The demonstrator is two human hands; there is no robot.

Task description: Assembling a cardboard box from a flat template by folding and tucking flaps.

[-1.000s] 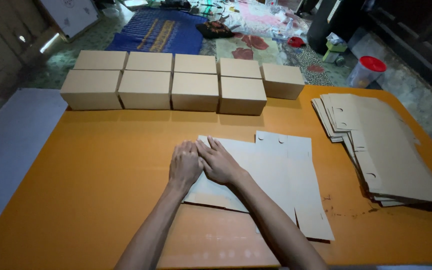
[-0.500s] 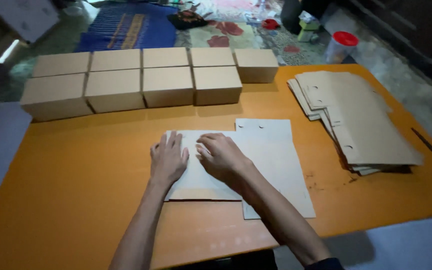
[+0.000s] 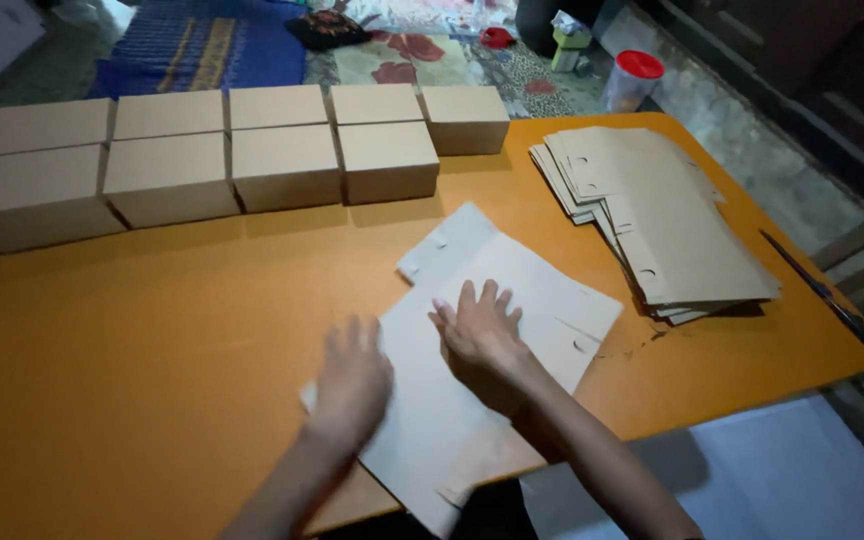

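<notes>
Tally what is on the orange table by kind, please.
Folded cardboard boxes: 9
Stack of flat blanks: 1
Flat cardboard sheet under both hands: 1
Dark slim tool: 1
Total: 12

Flat, unfolded pale-brown cardboard box blank (image 3: 492, 390) with tabs and small cut notches, lying askew on the orange bench (image 3: 152, 330), near corner overhanging the front edge, pressed under both hands.
</notes>
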